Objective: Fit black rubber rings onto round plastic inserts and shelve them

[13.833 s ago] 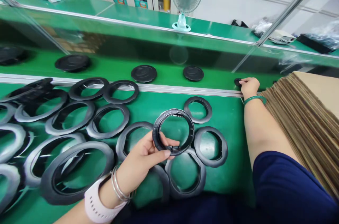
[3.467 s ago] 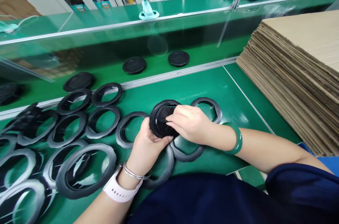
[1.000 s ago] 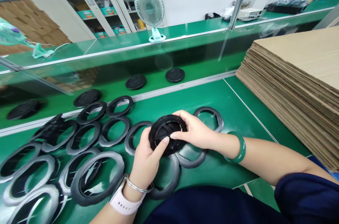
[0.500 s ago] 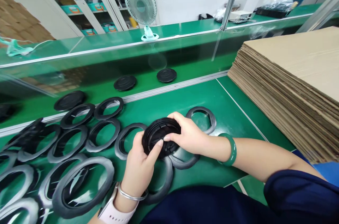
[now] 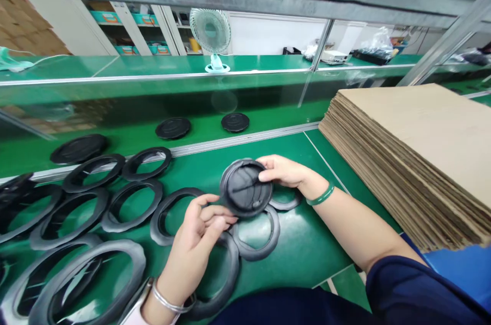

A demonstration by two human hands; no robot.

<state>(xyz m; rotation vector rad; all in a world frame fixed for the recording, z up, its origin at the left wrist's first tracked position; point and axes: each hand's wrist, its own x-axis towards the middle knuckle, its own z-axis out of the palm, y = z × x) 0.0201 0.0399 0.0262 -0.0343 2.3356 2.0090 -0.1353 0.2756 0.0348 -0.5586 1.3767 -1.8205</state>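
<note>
The black disc (image 5: 245, 189) has been tilted up, pinched at the rim by the right hand (image 5: 284, 171); the left hand (image 5: 190, 253) is spread open beside it. Black rings (image 5: 134, 183) are laid on the green bench (image 5: 307, 243), cardboard sheets (image 5: 406, 161) stacked at right.

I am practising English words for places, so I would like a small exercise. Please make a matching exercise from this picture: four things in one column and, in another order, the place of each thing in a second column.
Things:
1. black round disc
2. green bangle
3. stack of corrugated cardboard sheets
4. desk fan

Places:
A. on the far green bench, behind the glass panel
B. on the right wrist
C. held by the right hand, next to the left hand
D. on the near green workbench

Right pairs: 1-C, 2-B, 3-D, 4-A
</note>
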